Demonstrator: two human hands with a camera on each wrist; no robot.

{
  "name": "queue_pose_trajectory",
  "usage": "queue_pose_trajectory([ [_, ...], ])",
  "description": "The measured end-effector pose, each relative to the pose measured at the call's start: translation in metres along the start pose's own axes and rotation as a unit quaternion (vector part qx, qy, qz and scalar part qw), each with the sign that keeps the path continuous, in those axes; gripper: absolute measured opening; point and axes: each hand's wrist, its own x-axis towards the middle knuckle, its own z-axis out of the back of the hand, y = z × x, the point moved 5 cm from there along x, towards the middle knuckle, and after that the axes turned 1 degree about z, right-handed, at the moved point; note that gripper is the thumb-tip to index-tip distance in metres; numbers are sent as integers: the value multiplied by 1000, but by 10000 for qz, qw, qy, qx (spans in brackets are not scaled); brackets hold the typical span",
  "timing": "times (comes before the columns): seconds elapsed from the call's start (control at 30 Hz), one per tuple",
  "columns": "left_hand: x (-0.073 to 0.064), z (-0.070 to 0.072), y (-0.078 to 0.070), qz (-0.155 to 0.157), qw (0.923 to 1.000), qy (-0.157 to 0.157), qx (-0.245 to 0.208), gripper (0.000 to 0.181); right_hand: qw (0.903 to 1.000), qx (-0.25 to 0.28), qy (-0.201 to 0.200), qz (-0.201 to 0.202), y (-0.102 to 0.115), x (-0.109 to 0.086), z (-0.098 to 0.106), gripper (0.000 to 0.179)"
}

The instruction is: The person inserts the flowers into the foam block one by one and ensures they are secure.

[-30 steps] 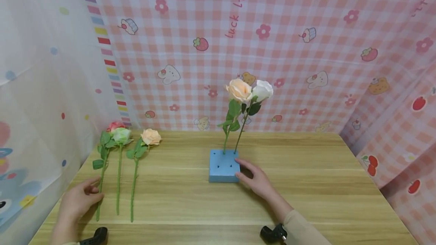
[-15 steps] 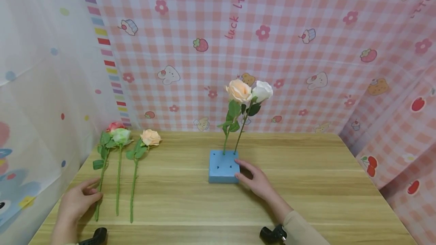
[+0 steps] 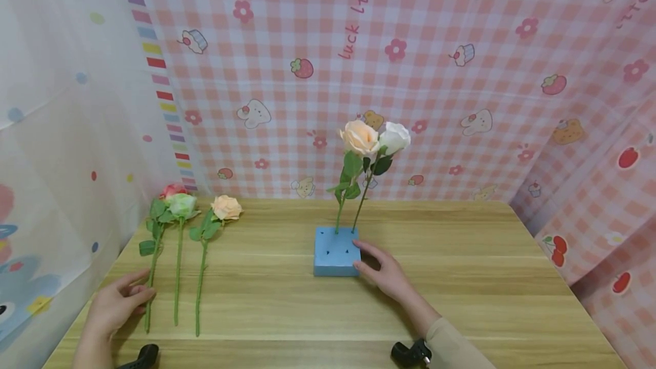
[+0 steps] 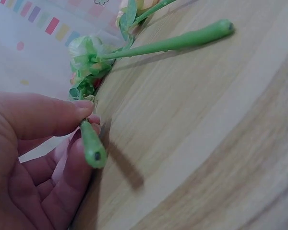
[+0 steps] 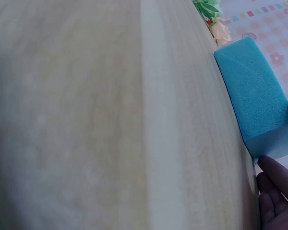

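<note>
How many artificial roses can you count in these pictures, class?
5. Two stand in the blue foam block: a peach rose and a white rose. Three lie on the wooden table at left: a red rose, a green rose, another peach rose.

We see the red rose [image 3: 173, 190] lying flat at the table's left edge, bloom toward the back wall, its green stem [image 4: 92, 146] running toward us; the stem's cut end is lifted slightly off the wood, pinched between thumb and fingers. The blue foam block [image 3: 335, 251] sits flat near the table's centre, square, with several holes in its top face. A peach rose and a white rose stand upright in its rear holes.
</note>
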Motion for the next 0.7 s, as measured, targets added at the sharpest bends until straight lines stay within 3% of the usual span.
queue_pose_trajectory([
  [0.23, 1, -1, 2, 185, 9996, 34, -223, 64, 10000, 54, 20, -23, 1, -1, 0, 52],
  [0.63, -2, -2, 2, 63, 9967, -380, -711, 60, 10000, 83, 37, 5, 3, -1, 0, 52],
  [0.7, -2, -1, 2, 62, 9948, -400, -932, 51, 10000, 71, 33, 6, 3, -1, 0, 52],
])
